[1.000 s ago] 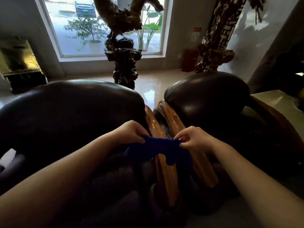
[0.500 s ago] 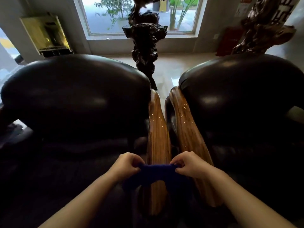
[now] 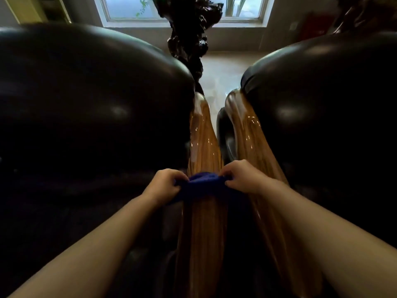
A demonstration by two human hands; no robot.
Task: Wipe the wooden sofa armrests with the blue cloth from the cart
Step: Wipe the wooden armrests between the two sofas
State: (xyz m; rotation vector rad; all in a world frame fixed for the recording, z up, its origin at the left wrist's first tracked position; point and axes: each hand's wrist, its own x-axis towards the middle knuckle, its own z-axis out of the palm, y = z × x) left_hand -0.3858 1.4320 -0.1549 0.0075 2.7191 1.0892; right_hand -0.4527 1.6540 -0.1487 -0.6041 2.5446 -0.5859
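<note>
Head view: blue cloth drawn across the left wooden armrest, farther along than a moment before.

Both hands pinched the blue cloth (image 3: 202, 186), the left hand (image 3: 163, 183) at its left end and the right hand (image 3: 241, 177) at its right, fingers curled shut on the fabric, so it lay stretched over the left armrest (image 3: 203, 145). Half a second earlier the cloth sat over this same rail; since then the camera had dipped and closed in, the black leather backs (image 3: 86, 108) filling more of the frame. The right armrest (image 3: 249, 136) stood just beside, with no cloth on it. Judging by this, wiping of the left rail was under way, and the right rail remained to do.
</note>
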